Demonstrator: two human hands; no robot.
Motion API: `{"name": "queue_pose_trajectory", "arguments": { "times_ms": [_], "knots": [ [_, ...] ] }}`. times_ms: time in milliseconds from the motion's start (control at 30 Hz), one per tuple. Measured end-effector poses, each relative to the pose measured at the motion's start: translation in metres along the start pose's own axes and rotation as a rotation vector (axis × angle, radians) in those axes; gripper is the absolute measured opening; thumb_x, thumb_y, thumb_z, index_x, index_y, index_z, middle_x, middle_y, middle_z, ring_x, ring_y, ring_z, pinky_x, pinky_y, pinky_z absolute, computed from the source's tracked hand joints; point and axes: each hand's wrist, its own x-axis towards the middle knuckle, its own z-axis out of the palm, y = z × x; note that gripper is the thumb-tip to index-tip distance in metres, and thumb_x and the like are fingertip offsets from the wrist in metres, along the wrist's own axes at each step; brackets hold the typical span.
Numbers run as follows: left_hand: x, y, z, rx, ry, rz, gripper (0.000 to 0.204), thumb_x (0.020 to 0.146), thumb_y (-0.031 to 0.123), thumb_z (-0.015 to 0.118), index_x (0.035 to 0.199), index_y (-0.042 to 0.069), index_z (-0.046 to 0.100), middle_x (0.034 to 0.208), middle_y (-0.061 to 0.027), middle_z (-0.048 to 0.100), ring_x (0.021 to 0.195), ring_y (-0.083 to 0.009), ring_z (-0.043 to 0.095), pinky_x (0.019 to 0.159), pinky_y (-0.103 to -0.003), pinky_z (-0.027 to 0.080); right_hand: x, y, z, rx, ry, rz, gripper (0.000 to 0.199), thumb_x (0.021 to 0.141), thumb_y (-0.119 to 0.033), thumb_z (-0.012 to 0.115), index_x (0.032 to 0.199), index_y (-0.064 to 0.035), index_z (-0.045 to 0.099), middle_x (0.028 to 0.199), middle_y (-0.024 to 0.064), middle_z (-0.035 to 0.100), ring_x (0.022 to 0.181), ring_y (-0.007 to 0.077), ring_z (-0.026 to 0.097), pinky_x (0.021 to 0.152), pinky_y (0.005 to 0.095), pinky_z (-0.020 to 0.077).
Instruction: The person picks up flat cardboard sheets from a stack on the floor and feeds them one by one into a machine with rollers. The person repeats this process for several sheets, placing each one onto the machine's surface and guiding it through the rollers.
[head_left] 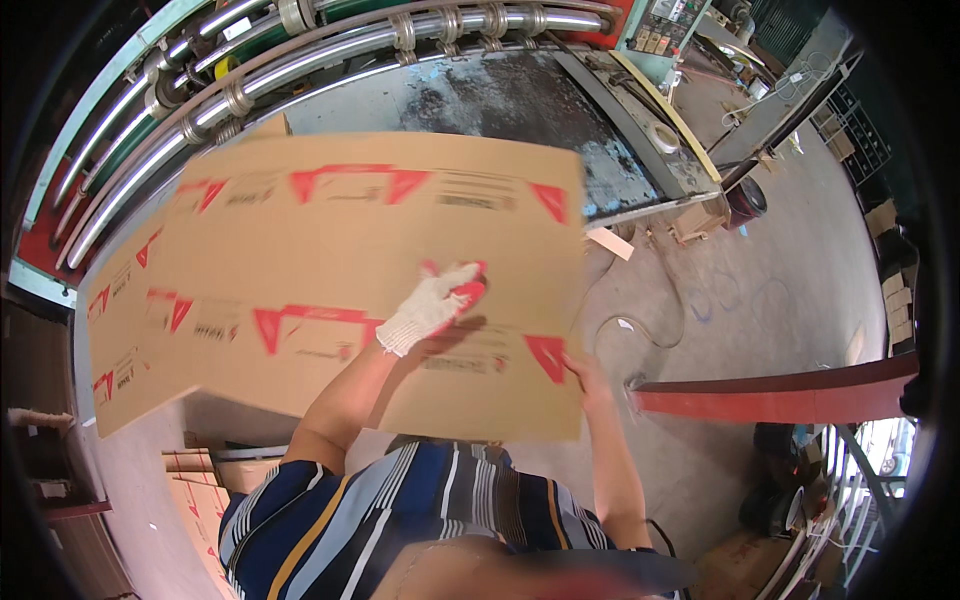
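A large brown cardboard sheet [330,250] with red triangles and printed panels spans the area before me, tilted and slightly blurred. My left hand [435,303], in a white knit glove with red on its fingers, is over the sheet's right half. Its thumb and fingers are spread, and nothing shows in its grip. At the sheet's lower right edge my bare right hand [590,380] grips the cardboard, most of its fingers hidden underneath.
Beyond the sheet lies a machine with shiny metal rollers [330,62] and a worn, dark flat bed [500,105]. A red beam [780,400] juts in from the right. Printed cardboard pieces [195,500] stand at lower left. A dark bucket [746,203] and a hose [683,310] are on the floor.
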Motion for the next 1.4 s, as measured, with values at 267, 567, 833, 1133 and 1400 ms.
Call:
{"name": "queue_pose_trajectory", "arguments": {
  "times_ms": [267, 567, 833, 1133, 1400],
  "knots": [
    [-0.114, 0.026, 0.023, 0.860, 0.530, -0.200, 0.071, 0.086, 0.027, 0.069, 0.144, 0.001, 0.035, 0.148, -0.0259, 0.034, 0.136, -0.0384, 0.032, 0.111, -0.053, 0.029, -0.205, 0.104, -0.128, 0.325, 0.446, -0.142, 0.039, 0.092, -0.011, 0.061, 0.127, 0.0051, 0.055, 0.117, 0.0136, 0.065, 0.098, 0.0273, 0.066, 0.080, 0.0422, 0.0566],
    [-0.016, 0.015, 0.075, -0.538, -0.002, -0.554, 0.073, 0.098, 0.020, 0.048, 0.151, 0.002, 0.000, 0.109, -0.0208, 0.057, 0.068, -0.0254, 0.068, 0.051, -0.034, 0.055, -0.178, 0.098, -0.072, 0.739, 0.545, -0.359, 0.035, 0.098, -0.016, 0.057, 0.123, 0.0088, 0.055, 0.115, 0.0142, 0.064, 0.097, 0.0278, 0.065, 0.083, 0.0411, 0.0539],
    [0.067, -0.006, 0.035, -0.401, 0.083, -0.593, 0.028, 0.097, 0.018, 0.045, 0.116, 0.000, 0.035, 0.080, -0.0160, 0.058, 0.052, -0.0253, 0.063, 0.040, -0.036, 0.050, -0.103, 0.067, -0.054, 0.619, 0.485, -0.351, 0.034, 0.101, -0.018, 0.051, 0.126, 0.0036, 0.054, 0.122, 0.0140, 0.063, 0.108, 0.0288, 0.062, 0.092, 0.0442, 0.0511],
    [0.246, -0.125, -0.144, -0.208, 0.357, -0.462, 0.036, 0.096, 0.022, 0.049, 0.125, 0.002, 0.047, 0.094, -0.0125, 0.065, 0.061, -0.0210, 0.063, 0.052, -0.035, 0.053, 0.130, -0.023, 0.089, 0.416, 0.207, -0.163, 0.024, 0.103, -0.030, 0.048, 0.111, -0.0090, 0.056, 0.117, 0.0103, 0.061, 0.103, 0.0252, 0.063, 0.081, 0.0428, 0.0517],
    [0.072, -0.089, -0.268, 0.960, 0.498, -0.186, 0.063, 0.092, 0.030, 0.059, 0.145, 0.003, 0.040, 0.149, -0.0182, 0.043, 0.136, -0.0312, 0.041, 0.114, -0.040, 0.031, 0.122, 0.007, 0.096, 0.281, 0.196, 0.032, 0.022, 0.102, -0.027, 0.047, 0.111, -0.0098, 0.058, 0.107, 0.0111, 0.065, 0.098, 0.0245, 0.067, 0.075, 0.0419, 0.0539]
  ]
}}
